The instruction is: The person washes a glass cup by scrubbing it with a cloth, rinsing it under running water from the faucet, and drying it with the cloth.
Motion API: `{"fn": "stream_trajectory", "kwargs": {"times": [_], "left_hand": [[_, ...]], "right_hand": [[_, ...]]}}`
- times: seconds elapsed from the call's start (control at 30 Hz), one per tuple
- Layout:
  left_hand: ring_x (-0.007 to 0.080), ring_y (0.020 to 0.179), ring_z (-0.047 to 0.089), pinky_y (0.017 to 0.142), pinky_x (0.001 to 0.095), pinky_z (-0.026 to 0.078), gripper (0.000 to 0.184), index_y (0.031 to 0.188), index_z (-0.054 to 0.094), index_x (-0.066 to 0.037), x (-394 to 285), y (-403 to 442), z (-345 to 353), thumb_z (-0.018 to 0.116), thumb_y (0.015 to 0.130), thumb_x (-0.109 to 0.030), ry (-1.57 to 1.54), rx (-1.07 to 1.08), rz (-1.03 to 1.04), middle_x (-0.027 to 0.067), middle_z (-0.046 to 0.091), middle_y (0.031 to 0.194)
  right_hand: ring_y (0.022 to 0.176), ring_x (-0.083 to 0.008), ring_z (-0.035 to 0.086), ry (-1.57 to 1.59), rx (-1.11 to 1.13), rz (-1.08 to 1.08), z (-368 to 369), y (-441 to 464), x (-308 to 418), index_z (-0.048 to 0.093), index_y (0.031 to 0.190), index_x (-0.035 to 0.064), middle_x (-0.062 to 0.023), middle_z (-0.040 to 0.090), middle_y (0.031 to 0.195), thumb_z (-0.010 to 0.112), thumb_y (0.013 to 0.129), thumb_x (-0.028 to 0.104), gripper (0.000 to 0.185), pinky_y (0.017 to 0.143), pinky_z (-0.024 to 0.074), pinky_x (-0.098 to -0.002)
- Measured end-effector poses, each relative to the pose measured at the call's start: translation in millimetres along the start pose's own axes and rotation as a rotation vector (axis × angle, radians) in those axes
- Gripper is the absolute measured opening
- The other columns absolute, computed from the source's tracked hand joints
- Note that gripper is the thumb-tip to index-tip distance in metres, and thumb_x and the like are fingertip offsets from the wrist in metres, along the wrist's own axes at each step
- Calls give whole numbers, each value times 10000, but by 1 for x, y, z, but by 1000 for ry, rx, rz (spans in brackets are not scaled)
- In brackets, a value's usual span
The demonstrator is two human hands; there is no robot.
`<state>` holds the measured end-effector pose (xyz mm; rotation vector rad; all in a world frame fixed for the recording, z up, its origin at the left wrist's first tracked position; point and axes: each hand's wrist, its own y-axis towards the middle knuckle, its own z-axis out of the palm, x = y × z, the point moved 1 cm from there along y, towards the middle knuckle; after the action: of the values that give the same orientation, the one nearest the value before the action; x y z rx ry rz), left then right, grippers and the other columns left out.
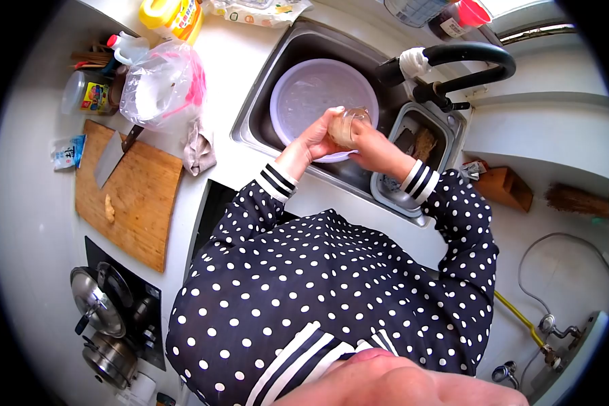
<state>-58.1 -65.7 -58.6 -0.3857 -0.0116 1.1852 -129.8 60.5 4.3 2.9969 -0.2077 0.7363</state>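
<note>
A small clear glass jar [349,128] is held over the near edge of a pale purple basin [304,95], which sits in the steel sink [260,111]. My left hand [316,137] is wrapped round the jar's left side, thumb on top. My right hand [379,150] is at the jar's other side, its fingers on or inside the glass; which of the two I cannot make out. The contents of the jar are unclear.
A black faucet [480,57] arches over the sink's right side. A small side basin [386,196] holds brown scraps. Left are a wooden cutting board [142,196], a knife [111,157], ginger [109,208], a plastic bag [159,88] and a stove with pots [108,358].
</note>
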Motion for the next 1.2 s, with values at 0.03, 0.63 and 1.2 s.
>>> {"fn": "stream_trajectory", "kwargs": {"times": [0.03,0.63,1.2], "left_hand": [[247,1019,548,903,423,439,542,1169,483,-48,2,2,-4,568,792,-427,38,-13,64,118,548,1122],[154,929,563,836,297,472,378,1080,508,-103,13,20,0,595,823,-367,-134,83,439,26,572,999],[169,927,574,804,326,488,478,1084,519,-87,19,29,1,595,790,-457,-156,38,506,47,584,1017]], "right_hand": [[926,-226,537,220,32,148,-3,3,0,597,966,-9,-118,569,968,719,650,151,374,773,461,-306],[1004,-310,524,-76,-639,286,3,26,48,574,1052,143,-79,489,1204,591,736,99,320,848,426,-377],[886,-318,551,-59,-730,610,6,28,50,527,934,122,-122,576,979,588,794,212,178,773,427,-393]]}}
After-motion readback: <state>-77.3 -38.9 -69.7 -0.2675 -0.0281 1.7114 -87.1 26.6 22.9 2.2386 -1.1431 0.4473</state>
